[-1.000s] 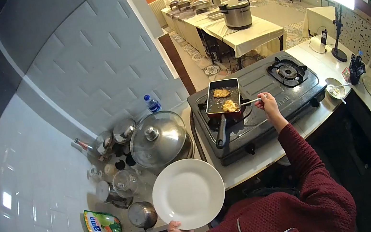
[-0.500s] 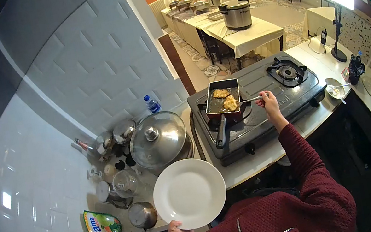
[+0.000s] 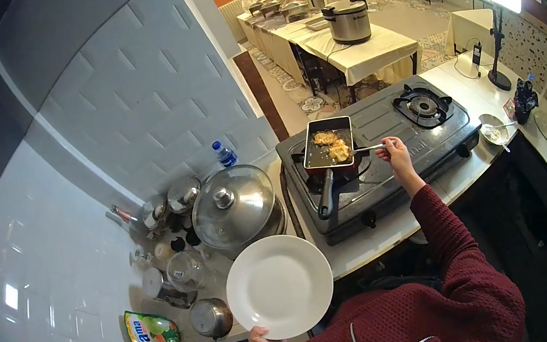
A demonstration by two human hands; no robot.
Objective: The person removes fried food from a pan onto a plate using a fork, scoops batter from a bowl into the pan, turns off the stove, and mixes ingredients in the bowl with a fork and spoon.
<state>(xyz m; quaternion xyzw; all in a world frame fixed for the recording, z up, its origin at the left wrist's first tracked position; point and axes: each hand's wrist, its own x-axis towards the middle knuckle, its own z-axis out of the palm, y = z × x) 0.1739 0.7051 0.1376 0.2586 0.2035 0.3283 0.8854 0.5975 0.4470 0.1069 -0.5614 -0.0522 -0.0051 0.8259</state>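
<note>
My left hand [image 3: 266,339] grips the rim of a bare white plate [image 3: 279,286], held out beside the stove. In my right hand [image 3: 395,150] is the thin handle of a metal utensil [image 3: 369,148]; its tip is at the food and I cannot make out its shape. A small rectangular frying pan [image 3: 318,157] sits on the left burner with its black handle toward me. Two browned fried pieces lie in it: the nearer fried piece [image 3: 340,152], by the utensil's tip, and the farther fried piece [image 3: 325,137].
The gas stove [image 3: 381,125] has a second burner [image 3: 423,106] at right. A large lidded pot [image 3: 235,206] stands left of the stove, near glassware, a small metal pot [image 3: 211,318] and a green detergent pouch [image 3: 151,335]. A small dish [image 3: 494,130] with a spoon lies at right.
The nearer fried piece has shifted slightly, closer to the farther one, with the utensil's tip at it. My left hand and the plate have hardly moved.
</note>
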